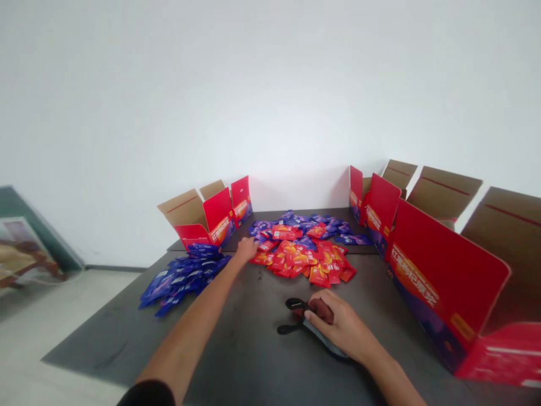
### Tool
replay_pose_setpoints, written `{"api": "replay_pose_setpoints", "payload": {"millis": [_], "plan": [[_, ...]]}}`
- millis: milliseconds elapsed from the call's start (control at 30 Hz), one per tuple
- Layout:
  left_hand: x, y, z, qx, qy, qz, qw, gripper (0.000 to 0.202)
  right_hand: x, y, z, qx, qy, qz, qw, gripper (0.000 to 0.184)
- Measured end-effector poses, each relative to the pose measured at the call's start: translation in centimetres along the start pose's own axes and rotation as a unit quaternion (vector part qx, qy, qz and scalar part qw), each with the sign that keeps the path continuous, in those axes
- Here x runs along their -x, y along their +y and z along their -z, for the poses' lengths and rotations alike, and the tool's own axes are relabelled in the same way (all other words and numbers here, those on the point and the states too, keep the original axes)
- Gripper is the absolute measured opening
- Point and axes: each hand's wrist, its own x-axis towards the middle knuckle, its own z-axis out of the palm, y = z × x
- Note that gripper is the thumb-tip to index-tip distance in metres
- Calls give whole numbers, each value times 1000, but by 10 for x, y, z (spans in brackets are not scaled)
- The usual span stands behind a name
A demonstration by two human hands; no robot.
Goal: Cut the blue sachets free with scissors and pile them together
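Note:
A heap of red packets (310,259) lies in the middle of the dark table (253,349), with purple packets (306,224) mixed in behind it. My left hand (245,248) reaches out to the heap's left edge, fingers curled onto the packets there; what it holds is hidden. A separate pile of blue-purple packets (186,276) lies to the left of that arm. My right hand (338,327) rests nearer to me, fingers closed over a dark pouch-like object with black loops (296,316).
An open red cardboard box (211,220) stands at the back left. Several open red boxes (439,276) line the right side. A white wall rises behind. Floor and a leaning picture (25,248) lie to the left.

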Motion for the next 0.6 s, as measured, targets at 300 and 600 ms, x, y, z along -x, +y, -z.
{"api": "replay_pose_setpoints", "payload": {"millis": [300,600], "plan": [[-43,-11,-20,45,-74,97,992,39,1,-10,3,1,-11,-23,1000,10],[-38,-12,-15,158,-104,180,965,38,-1,-6,2,-1,-16,-27,1000,12]]}}
